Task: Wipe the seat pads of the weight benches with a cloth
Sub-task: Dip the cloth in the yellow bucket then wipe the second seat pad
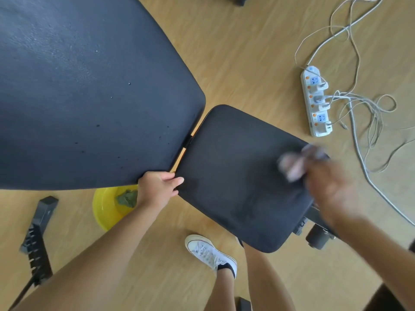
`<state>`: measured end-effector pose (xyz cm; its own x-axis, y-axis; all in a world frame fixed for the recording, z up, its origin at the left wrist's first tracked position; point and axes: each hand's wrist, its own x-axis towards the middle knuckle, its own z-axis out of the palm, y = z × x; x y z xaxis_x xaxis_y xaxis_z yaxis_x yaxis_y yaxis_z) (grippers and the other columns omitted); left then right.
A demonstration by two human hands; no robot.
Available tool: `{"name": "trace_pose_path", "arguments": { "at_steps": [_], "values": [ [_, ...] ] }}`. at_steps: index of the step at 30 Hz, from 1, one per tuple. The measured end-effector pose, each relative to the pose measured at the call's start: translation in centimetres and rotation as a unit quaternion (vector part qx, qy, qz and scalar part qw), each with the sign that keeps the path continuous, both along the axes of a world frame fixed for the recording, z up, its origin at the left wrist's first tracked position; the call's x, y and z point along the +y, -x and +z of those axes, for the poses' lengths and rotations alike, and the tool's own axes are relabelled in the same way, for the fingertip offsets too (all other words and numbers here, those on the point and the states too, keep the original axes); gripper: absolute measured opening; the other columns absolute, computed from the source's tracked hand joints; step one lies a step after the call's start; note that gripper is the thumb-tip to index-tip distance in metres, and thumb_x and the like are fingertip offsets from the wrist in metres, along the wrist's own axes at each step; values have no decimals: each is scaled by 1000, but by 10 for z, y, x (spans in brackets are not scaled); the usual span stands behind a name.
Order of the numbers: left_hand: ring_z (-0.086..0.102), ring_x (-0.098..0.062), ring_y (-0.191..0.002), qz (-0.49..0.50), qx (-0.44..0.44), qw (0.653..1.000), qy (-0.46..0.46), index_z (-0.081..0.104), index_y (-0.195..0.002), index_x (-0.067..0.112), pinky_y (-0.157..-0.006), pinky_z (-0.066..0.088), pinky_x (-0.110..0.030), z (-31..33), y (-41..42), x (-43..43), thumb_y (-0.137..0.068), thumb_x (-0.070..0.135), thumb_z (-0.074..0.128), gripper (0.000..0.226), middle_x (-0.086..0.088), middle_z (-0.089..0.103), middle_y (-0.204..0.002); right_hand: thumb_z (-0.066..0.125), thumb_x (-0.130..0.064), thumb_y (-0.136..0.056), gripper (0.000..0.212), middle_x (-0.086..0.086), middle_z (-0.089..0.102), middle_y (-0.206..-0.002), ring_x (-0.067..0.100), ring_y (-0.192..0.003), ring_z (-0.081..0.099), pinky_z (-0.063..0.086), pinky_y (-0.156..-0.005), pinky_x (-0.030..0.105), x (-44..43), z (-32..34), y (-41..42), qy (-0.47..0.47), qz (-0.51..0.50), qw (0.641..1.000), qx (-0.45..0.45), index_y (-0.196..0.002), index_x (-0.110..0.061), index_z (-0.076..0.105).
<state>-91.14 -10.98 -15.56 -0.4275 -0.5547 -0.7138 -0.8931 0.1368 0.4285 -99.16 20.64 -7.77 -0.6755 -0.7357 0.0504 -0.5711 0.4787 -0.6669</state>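
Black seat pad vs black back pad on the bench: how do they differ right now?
The small black squarish seat pad looks clean and even; the large black back pad shows scattered dark specks and droplets. The blurred right hand holds a pale cloth on the seat pad's right side; the left hand rests at the back pad's lower corner, by the gap. Both are dark, matte, with rounded corners.

Bright, even daylight fills the wide-angle view, which bows the back pad (85, 90) outward near the edges, a soft sheen lying on its upper left, while the right hand (330, 187) and its cloth (292, 164) are smeared by motion blur.
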Motion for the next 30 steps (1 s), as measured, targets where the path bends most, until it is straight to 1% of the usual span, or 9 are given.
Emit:
{"name": "trace_pose_path", "arguments": {
  "at_steps": [1,2,3,4,10,16,22,27,30],
  "values": [
    [79,-25,-78,-1,-2,1000,1,74,-121,-1,-75,66,-33,0,-2,-1,-83,16,85,43,-15,79,-105,44,27,-52,49,11,30,-50,8,-71,56,43,-74,1,-4,16,18,2,-61,998,21,-49,-22,53],
    [79,-25,-78,-2,-4,1000,0,75,-120,-1,-77,66,-35,0,-3,0,-83,16,85,42,-15,80,-105,45,31,-48,47,-3,22,-46,12,-64,56,33,-71,-2,5,17,27,-10,-123,992,2,-54,-14,58],
    [79,-26,-79,-3,-5,1000,-2,75,-120,0,-78,66,-37,-1,-3,1,-83,16,85,42,-15,80,-106,47,30,-58,37,4,32,-49,19,-60,56,39,-32,48,10,9,22,-86,-209,974,14,-56,-5,59],
    [80,-26,-79,-4,-6,1000,-5,75,-120,0,-79,66,-38,-1,-4,3,-83,16,85,41,-16,80,-108,49,19,-74,24,12,42,-59,32,-66,54,47,-45,39,10,-5,9,-150,-263,952,41,-65,2,63],
    [80,-30,-85,-11,5,1000,-3,75,-120,0,-73,65,-28,2,-2,7,-84,17,84,41,-16,80,-111,63,-1,-87,10,9,58,-74,27,-68,52,53,-60,38,-10,-60,-47,-123,177,972,90,-84,-3,72],
    [81,-28,-82,-26,19,999,1,75,-119,0,-79,67,-39,1,-3,1,-84,18,83,40,-15,81,-104,63,12,-78,11,18,57,-83,36,-76,52,53,-63,43,-91,-67,65,-149,-285,946,53,-78,1,63],
    [81,-21,-82,-54,28,998,9,78,-115,4,-80,66,-41,-3,-13,0,-80,28,86,43,-9,83,-101,63,2,-81,12,7,57,-77,23,-72,51,55,-59,35,-114,-73,-58,-76,188,975,88,-78,-7,70],
    [79,-26,-85,-107,28,993,45,80,-110,5,-76,54,-25,-1,-11,0,-86,31,79,36,-12,83,-98,65,12,-72,21,15,65,-100,29,-90,52,52,-73,34,-173,-76,85,-141,-253,957,30,-84,-4,69],
    [77,-29,-80,-133,20,989,59,78,-86,-1,-60,36,-26,-3,-9,-2,-89,29,73,30,-17,82,-85,63,7,-63,24,5,63,-82,27,-82,55,44,-62,25,-212,-62,21,-171,-18,985,22,-76,-11,70]
  ]
}}
